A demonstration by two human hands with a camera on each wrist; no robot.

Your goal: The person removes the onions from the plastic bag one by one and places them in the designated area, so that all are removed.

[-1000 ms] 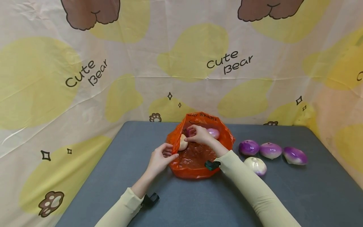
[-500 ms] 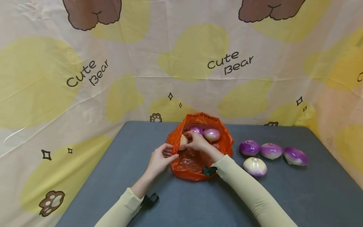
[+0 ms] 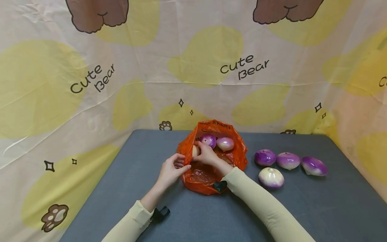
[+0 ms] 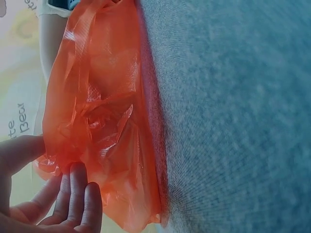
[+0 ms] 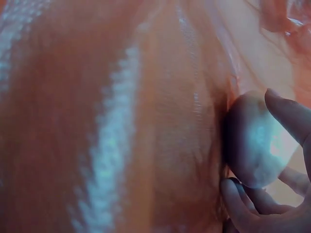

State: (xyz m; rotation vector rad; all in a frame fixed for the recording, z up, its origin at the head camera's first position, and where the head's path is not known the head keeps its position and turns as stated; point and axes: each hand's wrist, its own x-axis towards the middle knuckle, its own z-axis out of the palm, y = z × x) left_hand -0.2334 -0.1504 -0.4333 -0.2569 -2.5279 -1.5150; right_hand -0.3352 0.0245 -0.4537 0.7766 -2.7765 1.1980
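Observation:
An orange plastic bag point(image 3: 211, 183) lies on the table with its mouth toward me. My left hand point(image 3: 170, 171) pinches the left edge of its opening, thumb on one side and fingers on the other, as the left wrist view also shows. Inside the bag my right hand point(image 3: 208, 155) holds a pale onion point(image 5: 255, 141) against the left wall, the thumb and fingers around it in the right wrist view. Behind that hand, a purple onion point(image 3: 209, 140) and a pinkish-white onion point(image 3: 225, 144) rest in the back of the bag.
Right of the bag, a dark purple onion point(image 3: 265, 157), a lighter purple onion point(image 3: 288, 161) and another purple onion point(image 3: 314, 166) form a row. A white onion point(image 3: 271, 177) sits in front of them. A patterned cloth point(image 3: 205, 60) hangs behind the grey table point(image 3: 193, 222).
My right hand has moved down and toward me inside the bag, uncovering the purple onion behind it. The left hand keeps its grip on the bag's edge.

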